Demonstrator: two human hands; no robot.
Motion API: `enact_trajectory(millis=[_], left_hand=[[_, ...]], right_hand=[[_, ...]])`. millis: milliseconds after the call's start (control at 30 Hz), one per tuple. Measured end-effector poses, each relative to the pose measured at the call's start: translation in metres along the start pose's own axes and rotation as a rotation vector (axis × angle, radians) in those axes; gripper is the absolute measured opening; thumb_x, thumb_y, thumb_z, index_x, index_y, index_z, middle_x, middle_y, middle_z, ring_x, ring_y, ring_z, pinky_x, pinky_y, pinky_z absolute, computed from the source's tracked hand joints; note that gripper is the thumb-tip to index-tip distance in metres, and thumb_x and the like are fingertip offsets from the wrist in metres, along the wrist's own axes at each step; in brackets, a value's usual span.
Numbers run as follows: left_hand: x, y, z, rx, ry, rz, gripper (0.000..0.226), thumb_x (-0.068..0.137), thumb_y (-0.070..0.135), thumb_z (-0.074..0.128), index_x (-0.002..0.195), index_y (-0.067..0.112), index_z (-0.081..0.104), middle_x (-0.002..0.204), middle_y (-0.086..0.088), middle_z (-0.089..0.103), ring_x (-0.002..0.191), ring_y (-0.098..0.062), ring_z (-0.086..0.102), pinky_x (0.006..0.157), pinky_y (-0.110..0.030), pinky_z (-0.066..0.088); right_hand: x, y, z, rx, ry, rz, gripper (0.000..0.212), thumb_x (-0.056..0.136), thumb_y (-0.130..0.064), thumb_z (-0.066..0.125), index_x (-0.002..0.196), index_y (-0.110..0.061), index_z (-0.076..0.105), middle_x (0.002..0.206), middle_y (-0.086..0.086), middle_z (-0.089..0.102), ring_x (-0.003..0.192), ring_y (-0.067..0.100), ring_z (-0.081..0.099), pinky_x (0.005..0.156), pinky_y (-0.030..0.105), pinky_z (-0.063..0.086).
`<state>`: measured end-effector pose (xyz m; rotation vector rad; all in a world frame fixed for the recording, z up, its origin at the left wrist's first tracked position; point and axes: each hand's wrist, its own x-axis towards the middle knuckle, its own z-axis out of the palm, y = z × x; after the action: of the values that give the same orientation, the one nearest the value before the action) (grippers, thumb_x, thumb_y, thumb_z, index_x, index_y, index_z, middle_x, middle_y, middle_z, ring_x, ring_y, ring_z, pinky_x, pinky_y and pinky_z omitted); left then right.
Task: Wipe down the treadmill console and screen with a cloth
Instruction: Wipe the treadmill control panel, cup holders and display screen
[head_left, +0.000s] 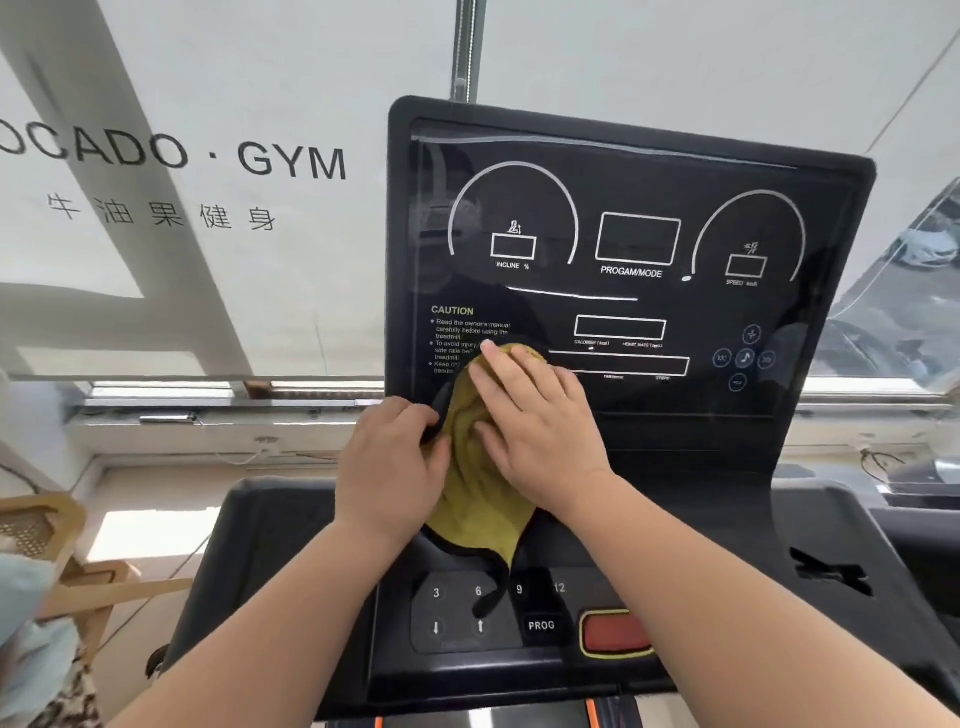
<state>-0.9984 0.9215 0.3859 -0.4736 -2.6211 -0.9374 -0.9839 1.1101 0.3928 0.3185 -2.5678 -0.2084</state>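
The black treadmill screen (639, 244) stands upright with white dials and a CAUTION text at its lower left. An olive-yellow cloth (478, 493) with a black hem lies against the screen's lower left corner and hangs down over the console (291, 545). My right hand (535, 426) presses flat on the cloth, fingers spread, fingertips over the CAUTION text. My left hand (389, 467) grips the cloth's left edge at the screen's lower left corner. The cloth's black cord dangles over the number keys (452, 610).
A red stop button (613, 631) and a PROG key (541, 625) sit on the lower console. Behind the treadmill is a window blind printed with GYM (291, 161) and a sill. A wooden chair (57, 551) stands at the left.
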Motion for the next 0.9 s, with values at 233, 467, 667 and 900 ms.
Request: enact_trajectory(millis=[233,467,667,900], left_hand=[[0.010,0.017,-0.022,-0.015,0.073,0.093,0.004,0.084,0.015,0.072,0.087,0.018,0.073,0.072,0.007,0.055,0.070,-0.025,0.059,0.060,-0.032,0.044],[0.020,0.043,-0.053,-0.291,0.073,-0.103,0.018,0.086,0.012,0.069,0.084,0.030,0.071,0.069,0.011,0.069,0.069,-0.006,0.065,0.069,-0.025,0.051],[0.014,0.067,-0.061,-0.666,0.007,-0.156,0.025,0.081,0.004,0.073,0.073,0.027,0.072,0.074,0.007,0.074,0.071,-0.009,0.069,0.069,-0.024,0.053],[0.020,0.079,-0.074,-0.831,-0.345,0.030,0.022,0.076,0.009,0.074,0.079,0.017,0.054,0.076,-0.020,0.065,0.064,-0.022,0.059,0.065,-0.039,0.050]], right_hand=[[0.019,0.009,-0.018,0.059,0.205,0.008,0.010,0.081,-0.024,0.076,0.091,-0.021,0.075,0.097,0.004,0.058,0.090,0.029,0.054,0.079,0.039,0.035],[0.006,0.012,-0.065,0.605,-0.013,0.093,0.017,0.085,-0.035,0.062,0.077,-0.021,0.059,0.075,-0.010,0.055,0.071,0.014,0.051,0.067,0.036,0.047],[-0.015,0.016,-0.105,1.004,-0.111,0.317,0.029,0.095,-0.043,0.062,0.077,-0.021,0.068,0.071,-0.004,0.068,0.068,0.015,0.065,0.069,0.039,0.055],[-0.001,0.031,-0.115,1.263,-0.258,0.389,0.051,0.099,-0.003,0.062,0.144,-0.027,0.058,0.136,-0.013,0.065,0.127,-0.002,0.056,0.101,0.021,0.048]])
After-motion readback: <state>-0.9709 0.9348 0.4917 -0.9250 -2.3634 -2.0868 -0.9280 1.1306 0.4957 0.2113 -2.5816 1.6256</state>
